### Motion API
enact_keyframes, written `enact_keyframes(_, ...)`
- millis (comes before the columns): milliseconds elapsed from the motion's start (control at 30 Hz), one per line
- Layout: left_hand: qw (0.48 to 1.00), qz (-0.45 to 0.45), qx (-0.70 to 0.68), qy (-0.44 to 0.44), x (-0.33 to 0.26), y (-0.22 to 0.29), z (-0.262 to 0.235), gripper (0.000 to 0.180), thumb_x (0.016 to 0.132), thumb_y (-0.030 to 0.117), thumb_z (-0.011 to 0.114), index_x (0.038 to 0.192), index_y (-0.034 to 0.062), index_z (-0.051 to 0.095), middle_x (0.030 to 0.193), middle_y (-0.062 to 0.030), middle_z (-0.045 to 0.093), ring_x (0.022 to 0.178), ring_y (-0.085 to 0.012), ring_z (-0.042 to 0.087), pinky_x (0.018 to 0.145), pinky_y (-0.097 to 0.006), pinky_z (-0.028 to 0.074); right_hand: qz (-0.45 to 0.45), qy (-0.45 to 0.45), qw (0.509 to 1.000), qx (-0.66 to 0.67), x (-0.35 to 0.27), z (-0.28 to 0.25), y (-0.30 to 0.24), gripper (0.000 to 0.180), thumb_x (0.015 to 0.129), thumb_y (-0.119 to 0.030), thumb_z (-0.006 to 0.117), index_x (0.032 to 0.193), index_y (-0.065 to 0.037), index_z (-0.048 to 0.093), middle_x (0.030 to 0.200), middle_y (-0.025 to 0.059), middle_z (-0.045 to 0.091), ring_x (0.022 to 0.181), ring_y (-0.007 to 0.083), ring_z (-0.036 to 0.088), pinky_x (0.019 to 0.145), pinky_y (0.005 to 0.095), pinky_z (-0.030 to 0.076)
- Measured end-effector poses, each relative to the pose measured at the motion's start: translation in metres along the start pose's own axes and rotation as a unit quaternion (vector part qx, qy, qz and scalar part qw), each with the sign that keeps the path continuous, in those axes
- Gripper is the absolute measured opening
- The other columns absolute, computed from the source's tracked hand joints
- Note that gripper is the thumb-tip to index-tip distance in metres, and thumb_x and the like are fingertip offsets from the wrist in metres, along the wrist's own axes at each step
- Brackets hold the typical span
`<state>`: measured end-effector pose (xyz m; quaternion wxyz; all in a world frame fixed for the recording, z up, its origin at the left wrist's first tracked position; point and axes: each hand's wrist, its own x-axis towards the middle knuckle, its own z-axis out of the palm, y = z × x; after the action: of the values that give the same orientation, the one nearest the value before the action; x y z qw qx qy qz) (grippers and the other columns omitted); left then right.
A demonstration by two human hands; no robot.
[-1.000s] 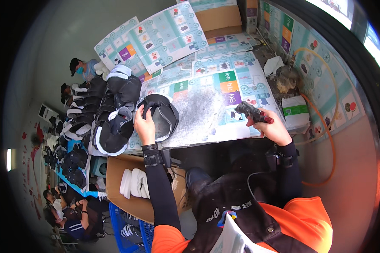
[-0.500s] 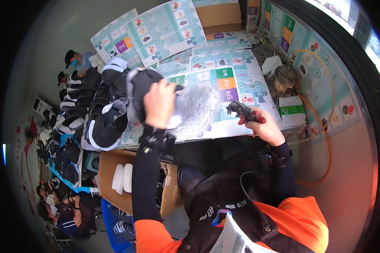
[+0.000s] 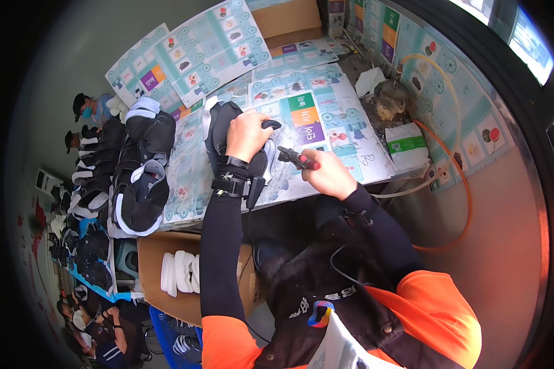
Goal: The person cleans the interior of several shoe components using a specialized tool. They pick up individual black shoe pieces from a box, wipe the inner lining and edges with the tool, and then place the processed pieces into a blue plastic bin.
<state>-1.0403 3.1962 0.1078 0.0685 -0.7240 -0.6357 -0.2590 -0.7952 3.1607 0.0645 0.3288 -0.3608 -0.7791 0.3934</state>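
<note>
A black and grey shoe with a pale rim lies on the paper-covered table. My left hand is wrapped over it, fingers closed on its upper. In my right hand is a small dark spray gun with a red end. Its dark front points left at the shoe's right side, with a small gap between them. My left palm and fingers hide part of the shoe.
Rows of black and white shoes stand left of the table. Below is a cardboard box holding white shoe-shaped pieces, beside a blue crate. An orange hose loops at the right. Other people sit at far left.
The shoe, tilted and blurred before, now rests steadier on the table under my left hand. My right hand has brought the spray gun closer to it. The whole view has shifted slightly.
</note>
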Motion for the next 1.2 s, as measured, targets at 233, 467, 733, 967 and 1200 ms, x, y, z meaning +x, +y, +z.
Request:
enact_keyframes(233, 0.999, -0.028, -0.001, -0.031, 0.002, 0.002, -0.011, 0.024, 0.08, 0.023, 0.081, 0.102, 0.0151, 0.085, 0.095, -0.0134, 0.075, 0.089, -0.0342, 0.074, 0.081, -0.042, 0.059, -0.001, -0.018, 1.0, -0.006, 0.007, 0.014, -0.001, 0.018, 0.084, -0.012, 0.059, 0.092, 0.002, 0.068, 0.088, 0.0314, 0.068, 0.092, 0.053, 0.065, 0.082, 0.0592, 0.051)
enact_keyframes(467, 0.999, -0.031, 0.001, -0.028, 0.002, -0.005, -0.014, 0.023, 0.081, 0.024, 0.08, 0.102, 0.0156, 0.085, 0.098, -0.0138, 0.075, 0.093, -0.0339, 0.074, 0.085, -0.043, 0.059, -0.006, -0.013, 0.999, -0.04, 0.003, 0.01, -0.001, 0.012, 0.088, -0.011, 0.062, 0.091, 0.001, 0.063, 0.082, 0.029, 0.065, 0.086, 0.052, 0.064, 0.074, 0.0554, 0.05)
enact_keyframes(733, 0.999, -0.038, 0.006, -0.033, 0.001, -0.001, -0.014, 0.022, 0.081, 0.025, 0.081, 0.1, 0.0158, 0.086, 0.097, -0.013, 0.075, 0.093, -0.034, 0.074, 0.085, -0.043, 0.059, 0.013, 0.041, 0.999, -0.014, 0.0, 0.007, -0.006, 0.01, 0.088, -0.011, 0.062, 0.091, -0.001, 0.062, 0.082, 0.0294, 0.064, 0.085, 0.0524, 0.063, 0.072, 0.0535, 0.049)
enact_keyframes(967, 0.999, 0.007, 0.043, 0.0, -0.005, -0.004, -0.013, 0.023, 0.081, 0.017, 0.08, 0.104, 0.0129, 0.083, 0.096, -0.0114, 0.071, 0.092, -0.0342, 0.071, 0.08, -0.044, 0.057, -0.004, -0.044, 0.999, -0.029, -0.007, 0.013, -0.005, 0.014, 0.087, -0.011, 0.062, 0.094, 0.0, 0.066, 0.083, 0.0296, 0.067, 0.085, 0.0526, 0.065, 0.076, 0.0554, 0.052)
enact_keyframes(1200, 0.956, 0.119, 0.223, 0.151, -0.019, 0.015, -0.061, 0.026, 0.088, 0.009, 0.064, 0.111, 0.01, 0.076, 0.098, -0.0054, 0.062, 0.092, -0.0248, 0.064, 0.071, -0.037, 0.059, -0.003, -0.025, 0.997, 0.073, -0.01, -0.013, -0.009, 0.018, 0.087, -0.014, 0.07, 0.097, 0.001, 0.066, 0.082, 0.0268, 0.067, 0.084, 0.0521, 0.065, 0.073, 0.0536, 0.051)
